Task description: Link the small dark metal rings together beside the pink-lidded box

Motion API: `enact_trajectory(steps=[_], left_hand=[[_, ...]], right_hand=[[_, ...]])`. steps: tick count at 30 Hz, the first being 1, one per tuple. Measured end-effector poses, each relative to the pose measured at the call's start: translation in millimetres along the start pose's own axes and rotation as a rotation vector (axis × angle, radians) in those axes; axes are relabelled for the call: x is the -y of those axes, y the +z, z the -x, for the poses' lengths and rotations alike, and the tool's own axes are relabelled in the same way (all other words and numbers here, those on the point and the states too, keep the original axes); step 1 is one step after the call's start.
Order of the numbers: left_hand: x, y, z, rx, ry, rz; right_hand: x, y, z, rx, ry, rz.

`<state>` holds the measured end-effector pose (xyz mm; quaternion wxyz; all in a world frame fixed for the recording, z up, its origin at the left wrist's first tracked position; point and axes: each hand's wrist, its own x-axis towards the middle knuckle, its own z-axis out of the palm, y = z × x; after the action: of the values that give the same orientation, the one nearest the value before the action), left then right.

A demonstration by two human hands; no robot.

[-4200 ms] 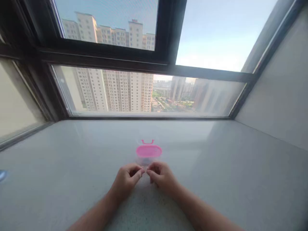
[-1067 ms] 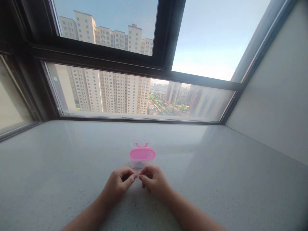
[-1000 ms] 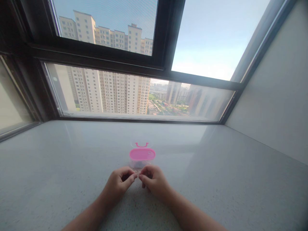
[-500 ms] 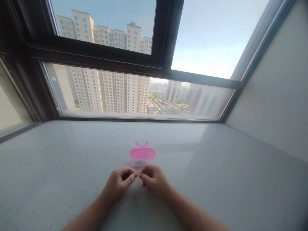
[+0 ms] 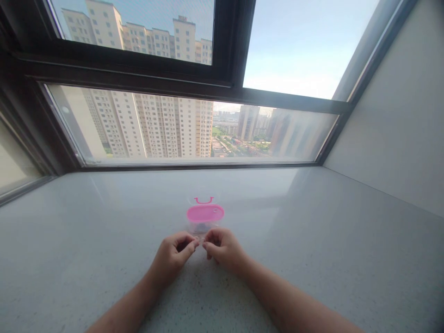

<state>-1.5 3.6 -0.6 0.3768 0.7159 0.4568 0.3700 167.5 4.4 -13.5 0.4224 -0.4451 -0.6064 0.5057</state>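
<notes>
fingers (image 5: 189,250): left hand (image 5: 172,253) and right hand (image 5: 226,246) each pinch a tiny pale piece (image 5: 197,238), near one another
pink-lidded box (image 5: 205,213): on the speckled window ledge (image 5: 312,240), just beyond both hands

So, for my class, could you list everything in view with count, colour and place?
Box: 1, clear, pink top, centre
Handle: 1, pink, behind the box
Small pieces: count unclear, pale, before the box
Speckled surface: 1, pale grey, under the box
Window frame: 1, dark, at back
Buildings: several, mostly beige, outside
Sky: 1, pale blue, top
Wall: 1, whitish, right
Left hand: 1, bare, left of centre
Right hand: 1, bare, lower centre
Forearms: 2, bare, bottom
</notes>
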Motion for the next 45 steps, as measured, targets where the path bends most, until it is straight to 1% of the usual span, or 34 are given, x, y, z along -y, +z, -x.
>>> enact_trajectory(steps=[17, 33, 40, 45], left_hand=[[-0.3, 0.6, 1.1, -0.008, -0.001, -0.024], [-0.4, 0.5, 0.6, -0.002, 0.004, -0.011], [-2.2, 0.4, 0.8, -0.006, 0.004, -0.01], [-2.6, 0.5, 0.2, -0.004, 0.007, -0.024]], right_hand=[[-3.9, 0.9, -1.9, -0.002, -0.01, -0.013], [-2.3, 0.7, -1.5, 0.005, -0.006, 0.009], [-2.7, 1.3, -1.9, -0.011, -0.022, 0.03], [-3.9, 1.2, -2.1, -0.013, -0.007, 0.037]])
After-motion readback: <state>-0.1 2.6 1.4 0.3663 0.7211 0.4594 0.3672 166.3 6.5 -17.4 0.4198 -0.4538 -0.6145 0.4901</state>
